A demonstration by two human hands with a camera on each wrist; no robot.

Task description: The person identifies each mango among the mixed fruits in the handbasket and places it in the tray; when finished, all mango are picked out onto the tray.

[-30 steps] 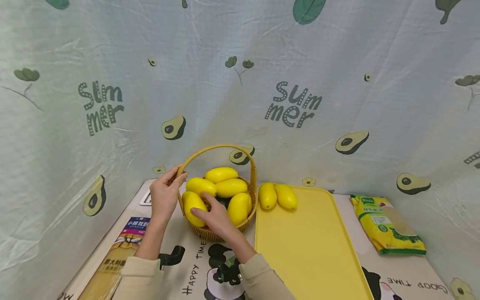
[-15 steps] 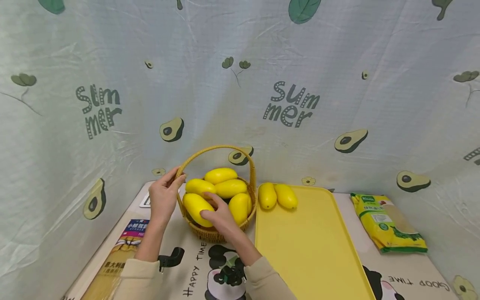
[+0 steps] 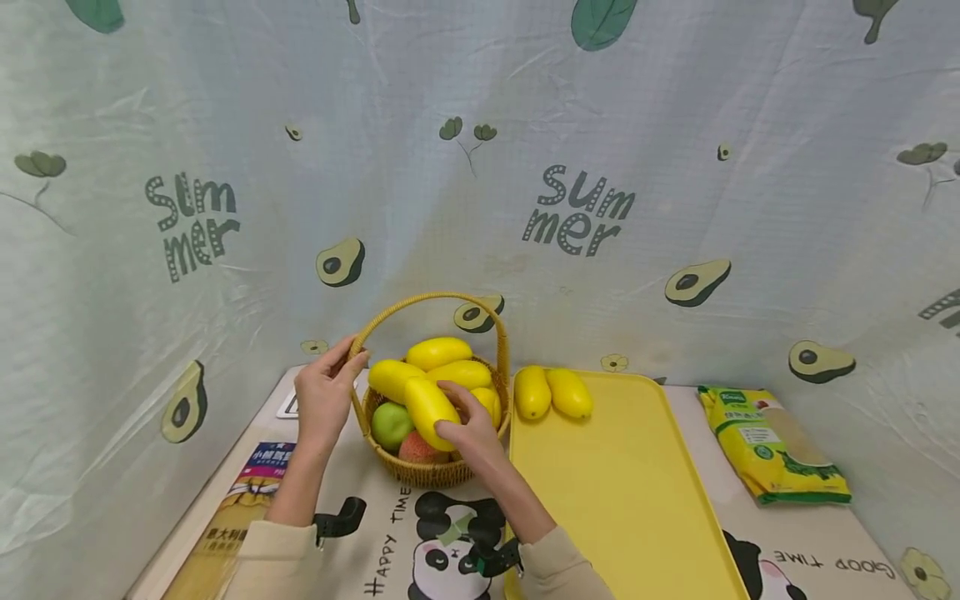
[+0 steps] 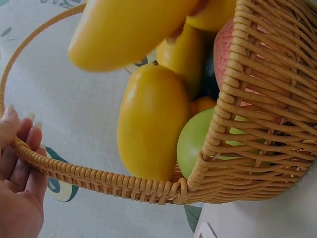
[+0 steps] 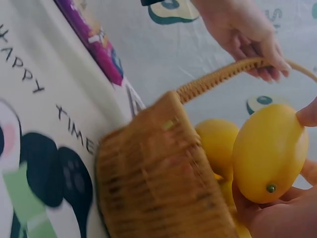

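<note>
My left hand (image 3: 326, 400) grips the left side of the arched handle of a wicker basket (image 3: 427, 477). In my right hand (image 3: 483, 442), thumb and fingers hold a yellow mango (image 3: 429, 408) tilted above the basket's front. The right wrist view shows this mango (image 5: 270, 153) between thumb and fingers, stem spot showing. Several more mangoes (image 3: 450, 352) lie heaped at the back of the basket. At its front left sit a green apple (image 3: 392, 426) and a reddish round fruit (image 3: 418, 450). A dark thing lies deeper among them, mostly hidden in the left wrist view.
Right of the basket lies a yellow tray (image 3: 600, 492) with two mangoes (image 3: 570, 394) at its back left corner. A spaghetti pack (image 3: 236, 517) lies at the left. A yellow-green bag (image 3: 780, 450) stands at the far right, before the printed curtain (image 3: 480, 217).
My right hand has lifted the mango from the basket's front left and moved it up and right. The green apple and reddish fruit have come into sight. The left hand stays on the handle.
</note>
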